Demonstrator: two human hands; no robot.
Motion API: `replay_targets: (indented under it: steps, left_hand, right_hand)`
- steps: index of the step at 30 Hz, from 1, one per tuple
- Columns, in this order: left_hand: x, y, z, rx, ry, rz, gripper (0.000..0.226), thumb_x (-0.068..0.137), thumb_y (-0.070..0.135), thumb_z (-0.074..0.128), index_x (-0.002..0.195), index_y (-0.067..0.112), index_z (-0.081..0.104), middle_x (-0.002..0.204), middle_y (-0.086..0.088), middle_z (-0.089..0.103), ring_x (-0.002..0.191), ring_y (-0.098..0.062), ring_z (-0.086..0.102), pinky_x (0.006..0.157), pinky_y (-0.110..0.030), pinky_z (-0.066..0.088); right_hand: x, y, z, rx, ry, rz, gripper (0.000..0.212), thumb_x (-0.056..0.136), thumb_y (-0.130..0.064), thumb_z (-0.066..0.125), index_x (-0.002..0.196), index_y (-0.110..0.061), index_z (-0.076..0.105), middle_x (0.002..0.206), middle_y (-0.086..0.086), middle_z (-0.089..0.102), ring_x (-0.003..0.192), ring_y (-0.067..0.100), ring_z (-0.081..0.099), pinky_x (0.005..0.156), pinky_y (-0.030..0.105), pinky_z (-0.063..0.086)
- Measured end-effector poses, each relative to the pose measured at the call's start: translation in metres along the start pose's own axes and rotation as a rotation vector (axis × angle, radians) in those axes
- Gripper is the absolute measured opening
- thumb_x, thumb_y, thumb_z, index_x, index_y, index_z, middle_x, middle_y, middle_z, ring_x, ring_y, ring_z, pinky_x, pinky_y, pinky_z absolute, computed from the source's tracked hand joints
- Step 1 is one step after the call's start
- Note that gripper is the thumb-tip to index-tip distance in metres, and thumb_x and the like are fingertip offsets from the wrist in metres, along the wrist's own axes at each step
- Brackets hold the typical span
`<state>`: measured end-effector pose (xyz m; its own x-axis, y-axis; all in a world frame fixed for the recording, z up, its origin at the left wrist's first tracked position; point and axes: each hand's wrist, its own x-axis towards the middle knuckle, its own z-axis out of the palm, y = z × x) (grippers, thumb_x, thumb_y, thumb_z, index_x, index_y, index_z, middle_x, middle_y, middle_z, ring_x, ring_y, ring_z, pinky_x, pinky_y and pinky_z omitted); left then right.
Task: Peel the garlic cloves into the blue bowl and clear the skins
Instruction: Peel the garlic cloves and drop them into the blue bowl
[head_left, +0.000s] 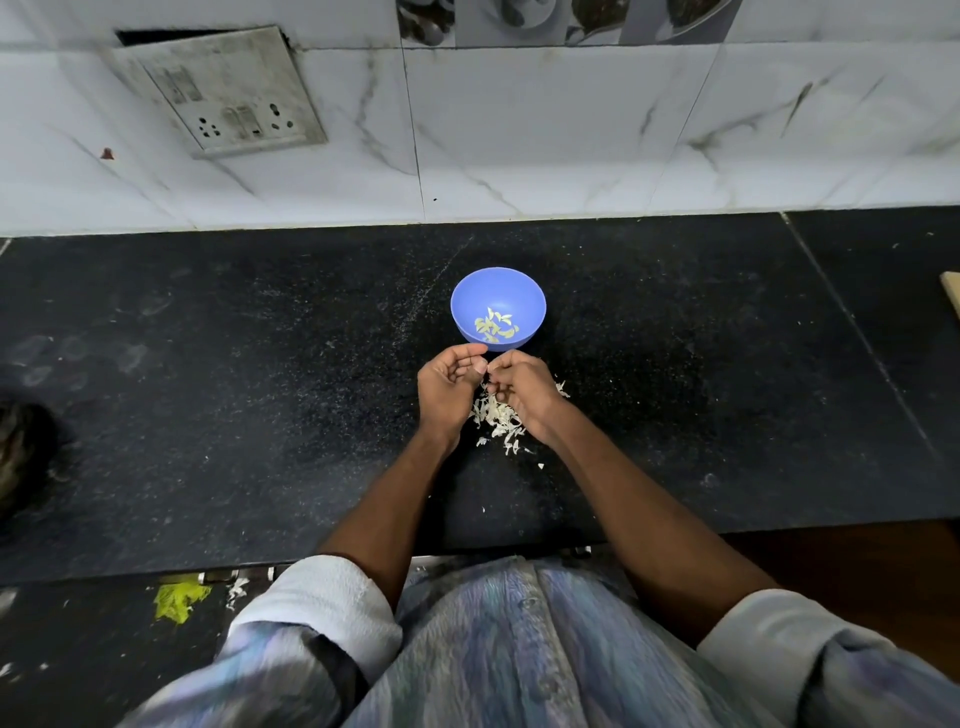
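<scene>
Black counter, hands perhaps peeling garlic

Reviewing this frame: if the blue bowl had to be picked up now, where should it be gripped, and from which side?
Probably the far rim of the blue bowl, approached from the wall side or from its right. The bowl stands upright and open, with peeled cloves in its bottom, so a pinch over the rim keeps it level. The left hand and right hand crowd the near rim, above the skins.

Bowl sits mid-counter, nearer the back edge, cloves in it. Both hands just before bowl (fingertips meeting), skins beneath and between them. Socket plate on wall behind, left.
</scene>
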<state>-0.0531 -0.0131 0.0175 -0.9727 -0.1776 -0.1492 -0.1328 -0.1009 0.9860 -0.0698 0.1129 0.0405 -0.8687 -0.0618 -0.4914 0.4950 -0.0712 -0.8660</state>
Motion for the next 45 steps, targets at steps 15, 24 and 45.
replay_targets:
  steps: [15, 24, 45]
  left_hand:
    - [0.0, -0.007, -0.01, 0.002, -0.008, -0.02, 0.027, 0.095, -0.012, 0.066, 0.115, 0.004, 0.073, 0.098, -0.009, 0.076, 0.083, -0.007, 0.069, 0.081, -0.022, 0.059]
    - [-0.001, -0.007, -0.009, 0.025, -0.02, -0.01, 0.028, 0.094, -0.015, 0.063, 0.115, 0.0, 0.072, 0.099, -0.018, 0.078, 0.088, -0.02, 0.073, 0.082, -0.03, 0.062]
    - [-0.003, -0.003, 0.004, 0.305, 0.084, 0.116, 0.048, 0.087, 0.006, 0.074, 0.135, 0.003, 0.069, 0.085, 0.007, 0.08, 0.079, -0.006, 0.076, 0.084, -0.026, 0.063]
  right_hand:
    - [-0.006, 0.003, -0.011, -0.253, 0.082, -0.12, 0.018, 0.082, 0.002, 0.072, 0.096, -0.009, 0.076, 0.085, 0.007, 0.079, 0.071, 0.009, 0.071, 0.057, 0.019, 0.049]
    - [-0.008, 0.004, -0.01, -0.269, 0.051, -0.128, 0.01, 0.087, -0.018, 0.079, 0.085, -0.009, 0.077, 0.079, 0.01, 0.078, 0.067, 0.014, 0.064, 0.057, 0.025, 0.046]
    - [-0.004, 0.007, -0.008, -0.155, 0.109, -0.083, 0.019, 0.084, 0.008, 0.055, 0.082, -0.003, 0.07, 0.063, 0.009, 0.064, 0.057, 0.014, 0.057, 0.055, 0.024, 0.047]
